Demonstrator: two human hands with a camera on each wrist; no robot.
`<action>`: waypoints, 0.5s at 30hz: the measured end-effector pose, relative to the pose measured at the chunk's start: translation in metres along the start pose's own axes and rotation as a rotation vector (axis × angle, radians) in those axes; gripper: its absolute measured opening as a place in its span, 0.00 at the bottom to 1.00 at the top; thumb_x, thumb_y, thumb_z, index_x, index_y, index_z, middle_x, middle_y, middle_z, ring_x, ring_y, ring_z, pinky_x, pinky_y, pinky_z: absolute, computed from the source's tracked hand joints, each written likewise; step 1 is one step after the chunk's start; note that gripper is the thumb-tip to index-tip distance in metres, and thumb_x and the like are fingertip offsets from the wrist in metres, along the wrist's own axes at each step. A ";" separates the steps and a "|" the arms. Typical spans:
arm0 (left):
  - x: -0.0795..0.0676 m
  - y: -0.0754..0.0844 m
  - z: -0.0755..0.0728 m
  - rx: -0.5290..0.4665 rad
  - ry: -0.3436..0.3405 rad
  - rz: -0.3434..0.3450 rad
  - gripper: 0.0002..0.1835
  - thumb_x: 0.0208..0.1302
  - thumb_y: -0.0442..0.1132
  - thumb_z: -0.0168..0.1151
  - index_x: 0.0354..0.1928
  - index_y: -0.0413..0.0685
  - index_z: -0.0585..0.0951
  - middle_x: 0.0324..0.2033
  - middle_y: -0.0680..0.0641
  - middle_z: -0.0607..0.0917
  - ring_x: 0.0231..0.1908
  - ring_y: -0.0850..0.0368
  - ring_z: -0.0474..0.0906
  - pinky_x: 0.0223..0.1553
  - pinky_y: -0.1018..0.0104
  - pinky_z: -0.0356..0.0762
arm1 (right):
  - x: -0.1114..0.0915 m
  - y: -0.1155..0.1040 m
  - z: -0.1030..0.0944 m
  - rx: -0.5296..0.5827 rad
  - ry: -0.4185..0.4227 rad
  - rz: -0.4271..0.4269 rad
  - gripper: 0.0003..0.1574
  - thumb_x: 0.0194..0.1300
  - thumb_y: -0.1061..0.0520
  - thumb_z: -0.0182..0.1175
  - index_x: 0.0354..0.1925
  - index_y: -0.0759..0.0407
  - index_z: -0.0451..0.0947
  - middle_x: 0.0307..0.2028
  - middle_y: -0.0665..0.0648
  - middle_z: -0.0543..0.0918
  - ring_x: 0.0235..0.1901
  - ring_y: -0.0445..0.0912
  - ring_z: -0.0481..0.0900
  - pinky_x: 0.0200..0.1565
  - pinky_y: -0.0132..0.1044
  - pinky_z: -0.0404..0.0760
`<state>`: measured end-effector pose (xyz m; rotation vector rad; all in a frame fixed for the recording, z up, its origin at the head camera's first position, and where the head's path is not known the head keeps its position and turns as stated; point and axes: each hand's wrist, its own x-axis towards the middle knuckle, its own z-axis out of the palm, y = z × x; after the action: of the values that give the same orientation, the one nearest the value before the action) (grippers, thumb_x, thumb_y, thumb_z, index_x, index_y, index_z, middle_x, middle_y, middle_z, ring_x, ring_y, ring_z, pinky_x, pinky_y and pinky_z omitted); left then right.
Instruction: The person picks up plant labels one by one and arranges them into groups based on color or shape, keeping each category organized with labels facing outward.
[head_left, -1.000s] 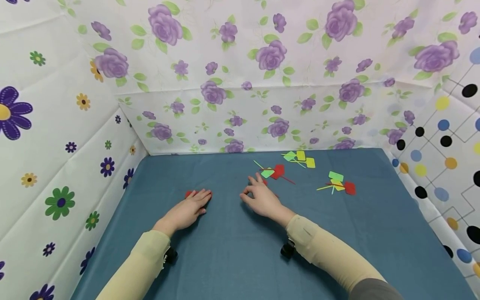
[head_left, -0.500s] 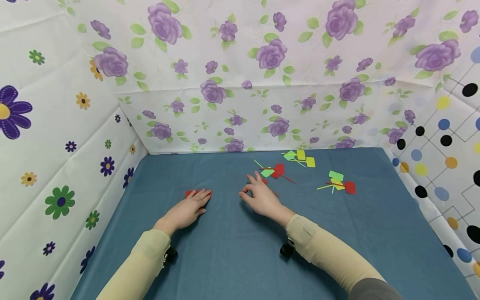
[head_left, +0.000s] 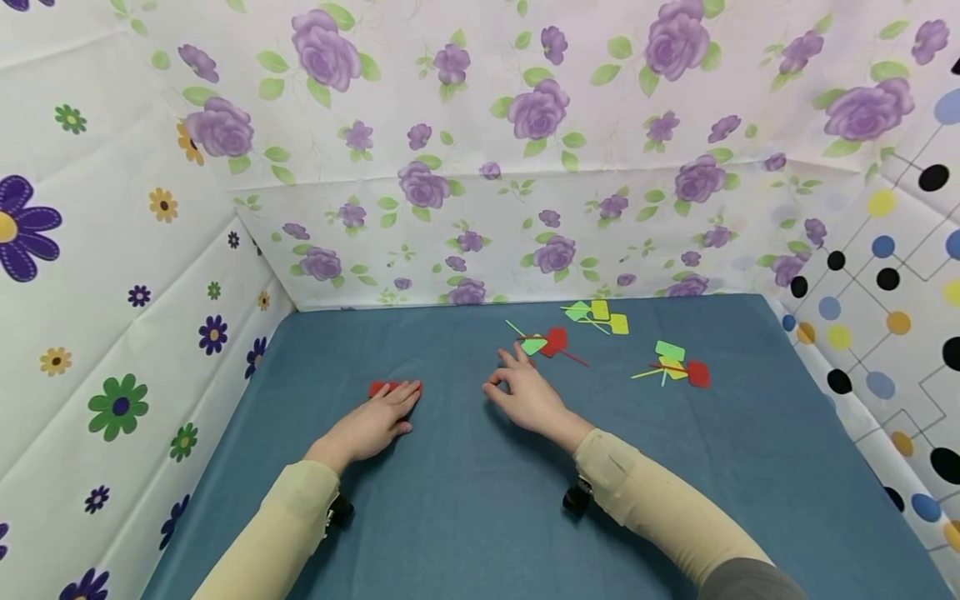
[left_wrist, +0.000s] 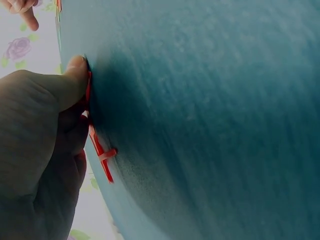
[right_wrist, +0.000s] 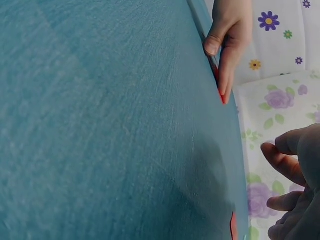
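red tags [head_left: 384,388] flat under straight left hand [head_left: 378,419] fingers [head_left: 405,398]; right hand [head_left: 525,396] fingers loosely curled, empty

Open blue cloth [head_left: 465,508] near the hands; scattered tags [head_left: 671,365] (red, green, yellow) farther back, right.

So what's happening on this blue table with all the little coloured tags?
A person has both hands on a blue cloth-covered table. The left hand lies flat on red plastic tag ties, pressing them down. The right hand, loosely curled, holds nothing I can see and hovers near a red and green tag pair. More yellow, green and red tags lie scattered farther right.
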<state>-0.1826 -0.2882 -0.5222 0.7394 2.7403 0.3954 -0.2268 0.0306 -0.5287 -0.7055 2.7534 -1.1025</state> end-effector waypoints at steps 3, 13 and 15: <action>-0.001 -0.001 0.001 0.010 -0.007 0.010 0.37 0.83 0.42 0.59 0.84 0.38 0.58 0.83 0.38 0.56 0.83 0.39 0.49 0.83 0.40 0.45 | 0.000 0.001 -0.001 -0.010 -0.001 0.002 0.13 0.80 0.46 0.64 0.46 0.50 0.91 0.80 0.65 0.64 0.84 0.59 0.42 0.73 0.62 0.71; -0.004 -0.001 0.003 0.045 -0.015 0.031 0.37 0.84 0.42 0.57 0.84 0.36 0.55 0.84 0.37 0.53 0.83 0.38 0.48 0.83 0.39 0.45 | 0.002 0.003 -0.009 -0.016 0.020 -0.025 0.13 0.80 0.47 0.65 0.45 0.52 0.91 0.78 0.68 0.66 0.84 0.62 0.45 0.73 0.62 0.72; -0.004 -0.001 0.002 0.053 -0.014 0.035 0.37 0.84 0.42 0.57 0.84 0.36 0.56 0.84 0.36 0.53 0.83 0.38 0.48 0.83 0.38 0.46 | 0.002 0.003 -0.010 -0.020 0.016 -0.021 0.14 0.80 0.46 0.64 0.45 0.52 0.91 0.79 0.67 0.66 0.84 0.61 0.44 0.73 0.61 0.72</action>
<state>-0.1789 -0.2903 -0.5238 0.8014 2.7381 0.3248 -0.2326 0.0381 -0.5234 -0.7331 2.7805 -1.0901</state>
